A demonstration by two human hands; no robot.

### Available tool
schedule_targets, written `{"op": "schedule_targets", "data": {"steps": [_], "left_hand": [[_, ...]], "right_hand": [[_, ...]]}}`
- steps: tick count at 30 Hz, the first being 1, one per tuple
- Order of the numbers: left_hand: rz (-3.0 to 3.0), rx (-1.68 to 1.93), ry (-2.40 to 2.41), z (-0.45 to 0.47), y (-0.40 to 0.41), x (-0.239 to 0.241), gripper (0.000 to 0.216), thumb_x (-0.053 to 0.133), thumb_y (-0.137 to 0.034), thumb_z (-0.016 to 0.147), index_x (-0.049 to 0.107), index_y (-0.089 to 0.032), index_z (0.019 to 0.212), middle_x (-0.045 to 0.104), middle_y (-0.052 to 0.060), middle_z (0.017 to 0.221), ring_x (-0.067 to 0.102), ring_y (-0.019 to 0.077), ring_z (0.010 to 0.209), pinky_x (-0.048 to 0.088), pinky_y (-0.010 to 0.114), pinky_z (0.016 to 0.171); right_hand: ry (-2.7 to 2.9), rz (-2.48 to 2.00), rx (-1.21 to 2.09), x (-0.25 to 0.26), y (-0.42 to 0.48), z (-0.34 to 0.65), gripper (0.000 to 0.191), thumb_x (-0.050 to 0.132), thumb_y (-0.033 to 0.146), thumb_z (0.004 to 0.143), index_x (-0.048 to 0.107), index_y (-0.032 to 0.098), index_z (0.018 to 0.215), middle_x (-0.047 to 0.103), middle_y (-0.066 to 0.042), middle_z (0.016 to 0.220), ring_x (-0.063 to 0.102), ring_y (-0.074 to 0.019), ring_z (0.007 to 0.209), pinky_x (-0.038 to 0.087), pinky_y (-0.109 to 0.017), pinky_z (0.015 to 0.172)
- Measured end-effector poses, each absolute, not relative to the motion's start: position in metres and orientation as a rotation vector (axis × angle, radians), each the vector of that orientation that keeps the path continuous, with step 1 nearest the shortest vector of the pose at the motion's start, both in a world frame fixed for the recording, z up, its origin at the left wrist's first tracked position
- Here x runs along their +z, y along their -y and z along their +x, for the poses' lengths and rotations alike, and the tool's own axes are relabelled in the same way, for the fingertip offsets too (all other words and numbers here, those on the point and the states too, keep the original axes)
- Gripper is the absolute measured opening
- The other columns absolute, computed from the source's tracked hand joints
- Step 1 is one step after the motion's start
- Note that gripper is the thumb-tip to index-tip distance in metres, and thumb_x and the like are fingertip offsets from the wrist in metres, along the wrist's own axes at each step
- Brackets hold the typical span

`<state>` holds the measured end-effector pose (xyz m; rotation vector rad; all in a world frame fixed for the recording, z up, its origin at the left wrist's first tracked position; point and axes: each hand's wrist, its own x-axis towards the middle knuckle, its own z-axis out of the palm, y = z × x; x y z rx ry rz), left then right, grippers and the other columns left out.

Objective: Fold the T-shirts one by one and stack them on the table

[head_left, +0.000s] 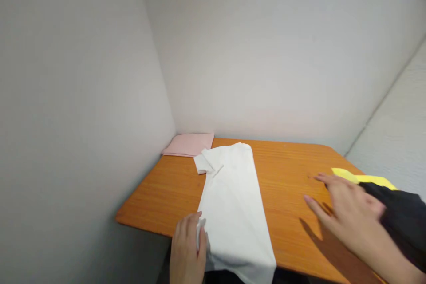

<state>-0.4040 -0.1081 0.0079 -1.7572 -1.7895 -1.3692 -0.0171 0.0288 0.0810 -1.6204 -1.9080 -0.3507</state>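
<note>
A white shirt (233,204), folded lengthwise into a long strip, lies across the orange wooden table (286,173), its near end hanging over the front edge. My left hand (187,248) grips the shirt's lower left edge, fingers curled on the cloth. My right hand (349,215) hovers just above the tabletop to the right of the shirt, fingers stretched out and apart, holding nothing. It is close to a black garment (404,222).
A folded pink cloth (189,144) lies in the far left corner of the table. A yellow item (364,178) sits under the black garment at the right edge. Grey walls close in the table on the left, back and right.
</note>
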Motion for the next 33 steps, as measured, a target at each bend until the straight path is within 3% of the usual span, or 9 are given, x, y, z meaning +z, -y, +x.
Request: {"op": "schedule_targets", "data": {"steps": [3,7,14,16,19,22,28,30,33], "left_hand": [[-1.691,-1.207,1.855,-0.412,0.109,-0.007,0.033,0.049,-0.028,0.095,0.057,-0.022,0.127,0.061,0.01,0.119,0.058,0.0248,0.109,0.05,0.043,0.092],[-1.689,-1.111,1.825,-0.397,0.102,-0.02,0.033,0.051,-0.023,0.092,0.06,-0.023,0.124,0.061,0.012,0.117,0.059,0.0258,0.106,0.052,0.039,0.087],[-1.997,-1.198,1.988,-0.391,0.079,0.009,0.018,0.044,-0.023,0.094,0.062,-0.022,0.094,0.063,0.006,0.09,0.062,0.019,0.083,0.049,0.029,0.073],[-1.986,-1.193,2.089,-0.406,0.058,0.038,0.022,0.039,-0.026,0.097,0.06,-0.022,0.092,0.064,0.004,0.088,0.062,0.0176,0.081,0.047,0.027,0.071],[-1.855,-1.016,2.253,-0.441,0.001,0.079,0.024,0.037,-0.025,0.1,0.06,-0.02,0.099,0.066,0.005,0.1,0.062,0.0172,0.095,0.045,0.027,0.083],[-1.772,-0.899,2.387,-0.474,-0.07,0.099,0.019,0.05,-0.023,0.095,0.061,-0.013,0.108,0.065,0.011,0.109,0.059,0.021,0.106,0.043,0.033,0.094],[-1.652,-0.797,2.571,-0.5,-0.152,0.097,0.032,0.057,-0.04,0.094,0.061,-0.015,0.113,0.061,0.009,0.118,0.059,0.0227,0.108,0.047,0.046,0.096],[-1.649,-0.791,2.597,-0.502,-0.162,0.094,0.033,0.056,-0.041,0.094,0.06,-0.014,0.114,0.061,0.01,0.118,0.059,0.023,0.108,0.048,0.047,0.095],[-1.69,-0.796,2.606,-0.502,-0.171,0.092,0.035,0.058,-0.041,0.093,0.06,-0.014,0.115,0.06,0.01,0.119,0.058,0.0239,0.109,0.048,0.047,0.095]], "right_hand": [[2.25,-1.34,-0.44,0.091,-0.087,-0.117,0.051,0.033,0.052,0.091,0.05,0.024,0.13,0.044,-0.01,0.144,0.024,-0.0328,0.14,0.022,-0.058,0.112],[2.51,-1.154,-0.366,0.075,-0.144,-0.198,0.055,0.029,0.042,0.098,0.041,0.013,0.142,0.032,-0.013,0.153,0.019,-0.0271,0.144,0.023,-0.047,0.115],[2.634,-1.251,-0.335,0.051,-0.196,-0.197,0.072,0.033,0.05,0.097,0.03,0.0,0.149,0.017,-0.021,0.156,0.014,-0.0331,0.145,0.018,-0.047,0.117],[2.649,-1.225,-0.319,0.056,-0.199,-0.194,0.066,0.036,0.043,0.096,0.034,0.003,0.148,0.016,-0.018,0.157,0.009,-0.0348,0.145,0.015,-0.05,0.117],[2.644,-1.052,-0.173,0.066,-0.189,-0.21,0.053,0.036,0.033,0.096,0.047,0.008,0.142,0.021,-0.016,0.157,0.004,-0.0329,0.146,0.01,-0.052,0.117],[2.595,-0.982,-0.026,0.072,-0.171,-0.241,0.047,0.033,0.031,0.098,0.053,0.01,0.135,0.027,-0.016,0.155,0.008,-0.0321,0.146,0.013,-0.054,0.116],[2.631,-0.673,0.206,0.081,-0.148,-0.277,0.053,0.027,0.029,0.101,0.023,0.026,0.153,0.036,-0.001,0.152,0.035,-0.0125,0.137,0.031,-0.031,0.112],[2.579,-0.829,0.178,0.079,-0.148,-0.275,0.054,0.029,0.026,0.099,0.028,0.018,0.152,0.038,-0.008,0.15,0.036,-0.0172,0.137,0.029,-0.035,0.113],[2.501,-1.124,0.074,0.068,-0.15,-0.269,0.059,0.037,0.034,0.096,0.037,0.002,0.146,0.032,-0.022,0.151,0.025,-0.0331,0.141,0.021,-0.05,0.114]]}}
